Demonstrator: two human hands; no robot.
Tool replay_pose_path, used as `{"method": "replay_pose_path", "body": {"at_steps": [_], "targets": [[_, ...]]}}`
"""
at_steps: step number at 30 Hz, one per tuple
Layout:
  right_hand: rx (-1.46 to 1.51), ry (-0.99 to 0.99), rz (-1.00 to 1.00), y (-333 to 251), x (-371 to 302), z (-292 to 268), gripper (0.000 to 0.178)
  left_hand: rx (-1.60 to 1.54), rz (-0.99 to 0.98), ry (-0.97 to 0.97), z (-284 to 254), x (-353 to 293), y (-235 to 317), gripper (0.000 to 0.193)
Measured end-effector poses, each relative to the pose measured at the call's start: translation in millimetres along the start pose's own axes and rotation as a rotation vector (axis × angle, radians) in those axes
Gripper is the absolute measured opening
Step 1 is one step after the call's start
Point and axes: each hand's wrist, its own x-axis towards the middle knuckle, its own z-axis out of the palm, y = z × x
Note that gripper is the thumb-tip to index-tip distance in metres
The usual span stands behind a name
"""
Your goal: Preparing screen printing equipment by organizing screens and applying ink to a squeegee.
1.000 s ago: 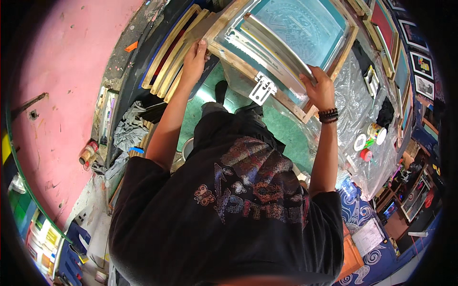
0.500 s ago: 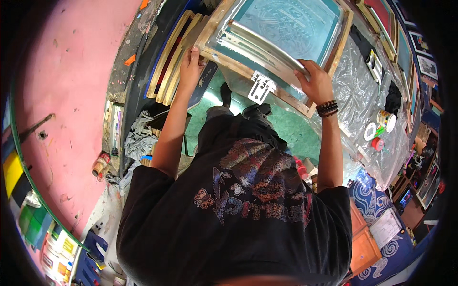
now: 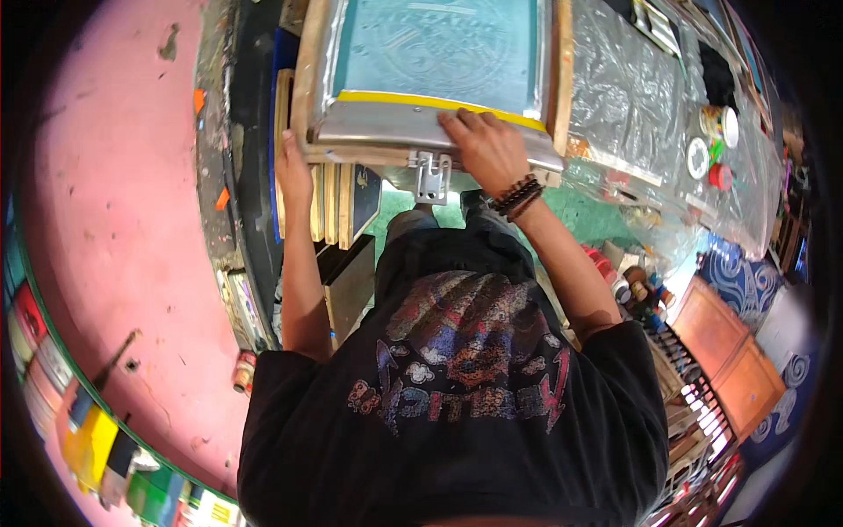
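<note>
I have the right hand [image 3: 487, 151] draped over the squeegee [image 3: 378, 123], a metal bar with a yellow edge lying across the near end of the wood-framed screen [image 3: 564, 70]. Fingers and thumb are on top; can't tell if they clamp, underside hidden. Left hand [image 3: 292, 171] is at the screen's near-left corner, grip also unreadable, fingers partly hidden. My read: right hand keeps the bar from sliding, left steadies the frame. Teal mesh [image 3: 421, 57] spreads ahead of the right grip. Metal bracket [image 3: 431, 178] sits near that hand, on its left, probably the frame's mount. Upright boards [image 3: 329, 206] stand just right of the left hand, likely stored on edge to save room.
</note>
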Motion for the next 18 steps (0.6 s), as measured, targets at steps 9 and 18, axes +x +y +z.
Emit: {"method": "replay_pose_path", "body": {"at_steps": [9, 18], "targets": [[0.033, 0.005, -0.024, -2, -1, -1, 0.025, -0.112, -0.027, 0.131, 7, 10, -25, 0.065], [0.062, -0.037, -0.059, -3, 1, -3, 0.02, -0.185, -0.048, 0.13, 17, -6, 6, 0.061]]}}
